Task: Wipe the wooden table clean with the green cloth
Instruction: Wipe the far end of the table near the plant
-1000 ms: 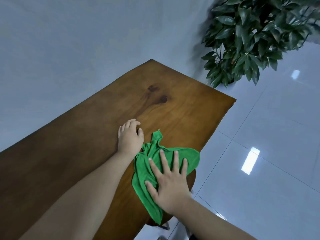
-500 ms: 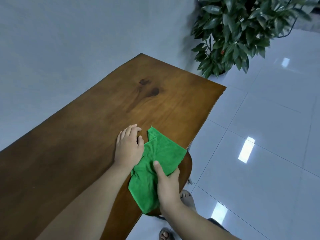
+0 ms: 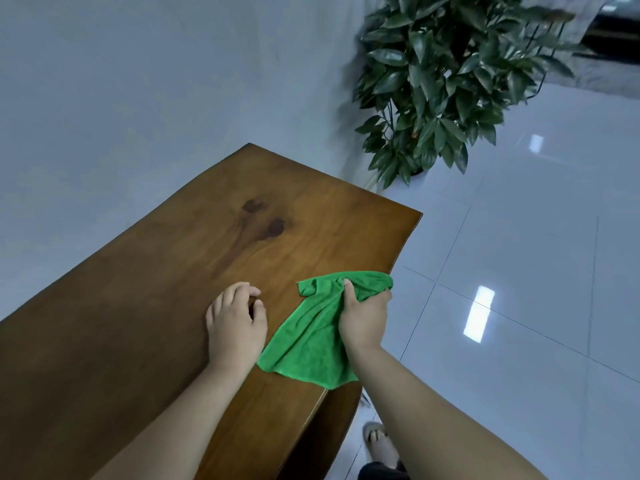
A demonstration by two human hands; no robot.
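The wooden table (image 3: 173, 289) is a long brown slab with two dark knots (image 3: 263, 220) near its far end. A green cloth (image 3: 311, 341) lies partly bunched at the table's right edge. My right hand (image 3: 365, 317) grips its upper part, thumb on top, and lifts that end while the lower corner still rests on the wood. My left hand (image 3: 235, 320) rests on the table just left of the cloth, fingers curled loosely, holding nothing.
A leafy potted plant (image 3: 443, 81) stands on the floor beyond the table's far right corner. A pale wall (image 3: 138, 81) runs along the table's left side. Glossy white floor tiles (image 3: 519, 271) lie to the right. My sandalled foot (image 3: 377, 441) shows below the table edge.
My right hand went from pressing flat on the cloth to gripping it, then pulled it toward the table's right edge and lifted its upper end. My left hand barely moved.
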